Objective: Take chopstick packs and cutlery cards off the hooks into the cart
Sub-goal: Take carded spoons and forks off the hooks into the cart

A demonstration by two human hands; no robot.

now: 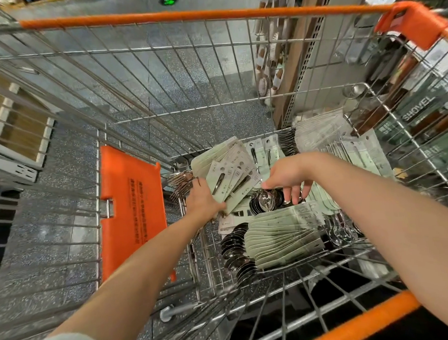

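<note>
I look down into a wire cart (142,78) with orange trim. My left hand (203,199) grips a fanned bundle of pale green cutlery cards (231,177) low in the cart, the fork tines sticking out to the left. My right hand (287,177) hovers just right of that bundle, fingers bent downward over a cluster of shiny spoons (265,202); whether it holds any is unclear. A thick stack of green spoon cards (285,239) lies on the cart floor in front. More cards and white packs (319,132) lie at the back right.
An orange plastic flap (132,207) hangs on the cart's left inner wall. Shelving with hanging brushes (267,65) and packaged tools (407,110) stands to the right beyond the cart. Speckled grey floor shows through the wires. A low shelf (13,132) sits at the left.
</note>
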